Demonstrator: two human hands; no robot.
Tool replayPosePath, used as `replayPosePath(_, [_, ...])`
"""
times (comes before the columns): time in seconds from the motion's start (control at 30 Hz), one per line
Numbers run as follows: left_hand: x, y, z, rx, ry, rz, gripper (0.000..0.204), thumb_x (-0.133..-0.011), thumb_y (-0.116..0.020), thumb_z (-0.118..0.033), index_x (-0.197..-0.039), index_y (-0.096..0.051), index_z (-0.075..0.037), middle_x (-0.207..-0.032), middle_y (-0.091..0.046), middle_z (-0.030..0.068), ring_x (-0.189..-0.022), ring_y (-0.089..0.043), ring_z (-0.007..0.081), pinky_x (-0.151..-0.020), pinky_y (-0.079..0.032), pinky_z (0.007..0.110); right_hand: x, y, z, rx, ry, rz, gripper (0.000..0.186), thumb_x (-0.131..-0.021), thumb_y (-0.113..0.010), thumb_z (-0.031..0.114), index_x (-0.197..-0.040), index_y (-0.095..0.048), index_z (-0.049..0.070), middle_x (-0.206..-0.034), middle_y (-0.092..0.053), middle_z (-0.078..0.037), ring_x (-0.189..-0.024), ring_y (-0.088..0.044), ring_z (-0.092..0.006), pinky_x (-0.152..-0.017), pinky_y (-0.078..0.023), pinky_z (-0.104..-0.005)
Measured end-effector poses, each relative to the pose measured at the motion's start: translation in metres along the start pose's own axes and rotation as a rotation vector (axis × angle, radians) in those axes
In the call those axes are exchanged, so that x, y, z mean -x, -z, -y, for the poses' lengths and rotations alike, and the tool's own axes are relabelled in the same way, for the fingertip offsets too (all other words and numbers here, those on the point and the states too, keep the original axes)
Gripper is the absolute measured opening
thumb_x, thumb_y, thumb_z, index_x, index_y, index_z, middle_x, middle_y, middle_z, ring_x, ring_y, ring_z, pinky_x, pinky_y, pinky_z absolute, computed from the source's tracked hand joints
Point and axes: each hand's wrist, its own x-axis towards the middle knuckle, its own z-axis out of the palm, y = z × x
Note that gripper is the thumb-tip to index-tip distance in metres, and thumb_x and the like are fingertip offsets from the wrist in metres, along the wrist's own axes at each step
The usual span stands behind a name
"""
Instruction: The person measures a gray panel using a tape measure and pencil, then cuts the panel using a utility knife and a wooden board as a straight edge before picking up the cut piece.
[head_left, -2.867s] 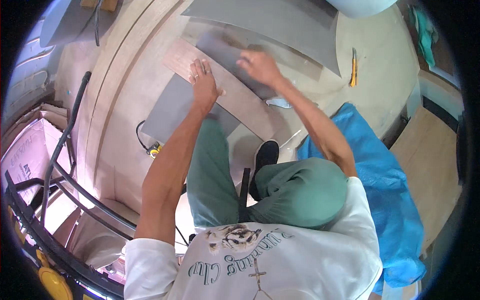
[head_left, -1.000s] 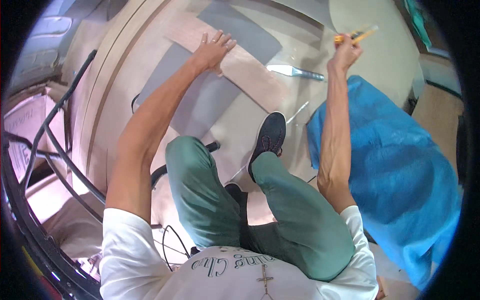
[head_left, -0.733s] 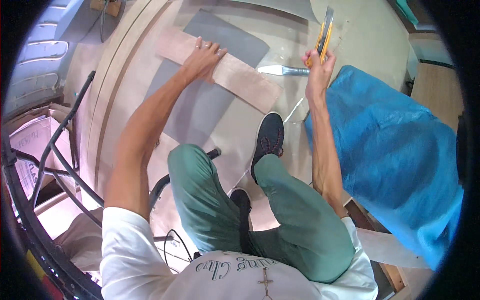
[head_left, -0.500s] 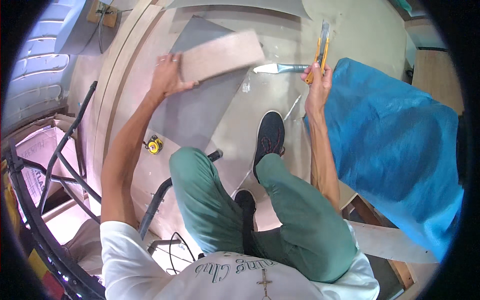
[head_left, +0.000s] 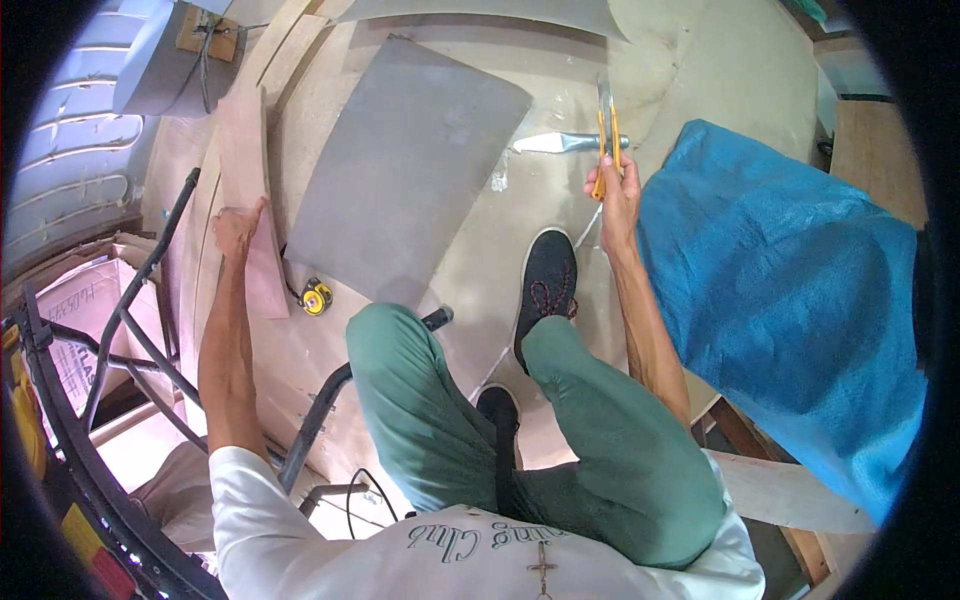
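Observation:
My left hand [head_left: 238,230] is closed on a flat wooden board [head_left: 243,140] at the left, which stands lengthwise beside the long curved wooden strip. In my right hand [head_left: 620,195] is a yellow utility knife [head_left: 608,135], its blade out and pointing away from me. Below the knife lies a paintbrush [head_left: 560,143] with white bristles and a blue-grey handle. Between my hands a grey rectangular sheet [head_left: 400,165] rests flat on the pale floor. A yellow and black tape measure [head_left: 316,296] sits near the sheet's lower left corner.
A blue tarp [head_left: 790,290] covers something bulky on the right. Black metal tubing [head_left: 130,310] stands at the left, with a cardboard box [head_left: 90,310] behind it. My dark shoe [head_left: 548,285] is on the floor in the middle. Another grey sheet [head_left: 490,12] lies at the far edge.
My left hand has swung the board from over the grey sheet to the left and turned it lengthwise. My right hand with the knife has shifted slightly left and nearer.

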Motion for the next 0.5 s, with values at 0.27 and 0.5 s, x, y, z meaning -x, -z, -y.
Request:
replayPosePath(0.27, [-0.031,-0.056,-0.091,0.286,-0.655,-0.019,0.085,-0.087,-0.074,-0.051,-0.142,-0.049,0.008,-0.135,-0.057,0.0332,-0.13,-0.053,0.0448,-0.11,-0.043,0.048,0.013,-0.014,-0.005,0.048,-0.046,0.055,0.026,-0.106,-0.057,0.029,-0.119,-0.056,0.006,-0.082,-0.063,-0.002,-0.071,-0.059,-0.0096,-0.066,-0.048,-0.0245])
replayPosePath(0.5, [-0.019,-0.043,-0.205,0.561,-0.436,0.34,0.078,-0.089,-0.075,-0.043,-0.141,-0.051,0.009,-0.13,-0.063,0.0318,-0.123,-0.061,0.0373,-0.104,-0.047,0.041,0.027,-0.023,0.0,0.096,-0.045,0.197,0.025,-0.105,-0.057,0.023,-0.119,-0.055,0.003,-0.082,-0.061,-0.003,-0.071,-0.058,-0.0092,-0.065,-0.051,-0.0253])
